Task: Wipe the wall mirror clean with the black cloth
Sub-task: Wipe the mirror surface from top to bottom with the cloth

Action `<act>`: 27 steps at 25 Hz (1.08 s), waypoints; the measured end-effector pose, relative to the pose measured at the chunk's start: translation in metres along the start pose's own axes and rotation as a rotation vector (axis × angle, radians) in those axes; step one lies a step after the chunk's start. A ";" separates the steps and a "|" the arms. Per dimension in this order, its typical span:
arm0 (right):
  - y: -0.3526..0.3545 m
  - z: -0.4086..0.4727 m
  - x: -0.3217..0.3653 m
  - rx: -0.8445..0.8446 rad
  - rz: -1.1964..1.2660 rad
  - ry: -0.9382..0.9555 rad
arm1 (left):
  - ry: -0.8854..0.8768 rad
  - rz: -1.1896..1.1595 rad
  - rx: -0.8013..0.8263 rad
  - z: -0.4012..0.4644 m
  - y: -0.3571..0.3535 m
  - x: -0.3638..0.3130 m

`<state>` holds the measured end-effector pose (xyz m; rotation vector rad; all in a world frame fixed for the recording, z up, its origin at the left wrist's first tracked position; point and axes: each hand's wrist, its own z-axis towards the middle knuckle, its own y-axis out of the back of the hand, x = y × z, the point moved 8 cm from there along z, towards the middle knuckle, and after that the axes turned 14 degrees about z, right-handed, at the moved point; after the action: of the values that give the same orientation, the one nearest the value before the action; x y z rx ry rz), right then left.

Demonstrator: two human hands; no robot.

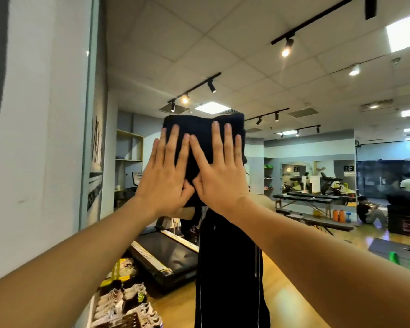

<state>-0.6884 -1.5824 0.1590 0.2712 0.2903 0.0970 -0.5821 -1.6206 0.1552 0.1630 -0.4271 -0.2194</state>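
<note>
The black cloth (202,147) is folded into a thick pad and pressed flat against the wall mirror (294,162), at about head height and slightly left of the frame's centre. It is held there by both palms rather than gripped: the left hand (163,176) and the right hand (220,176) are laid open on it side by side, fingers spread and pointing upward, thumbs meeting at the pad's lower middle. The cloth therefore lies straight ahead of both hands, between them and the glass, with neither hand nearer. Its long axis appears to run upright. Most of the glass extends to the right, where a gym floor is reflected; a grey wall (45,138) borders it on the left
</note>
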 end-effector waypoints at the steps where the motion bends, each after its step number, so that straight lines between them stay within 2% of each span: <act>1: 0.003 0.017 -0.001 0.000 -0.014 0.031 | 0.040 -0.015 0.003 0.010 0.001 0.007; 6: 0.046 0.069 -0.064 0.019 -0.118 0.023 | 0.122 -0.074 -0.001 0.094 0.022 -0.010; 11: 0.105 0.043 -0.171 0.006 -0.172 -0.108 | 0.044 -0.113 -0.065 0.164 0.051 -0.109; 18: 0.152 -0.032 -0.275 0.021 -0.229 -0.159 | -0.002 -0.204 -0.145 0.186 0.071 -0.241; 27: 0.170 -0.099 -0.328 -0.058 -0.180 -0.146 | -0.043 -0.173 -0.151 0.180 0.077 -0.325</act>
<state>-1.0397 -1.4382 0.2033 0.1925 0.1660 -0.0920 -0.9335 -1.4869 0.2046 0.0468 -0.4378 -0.4242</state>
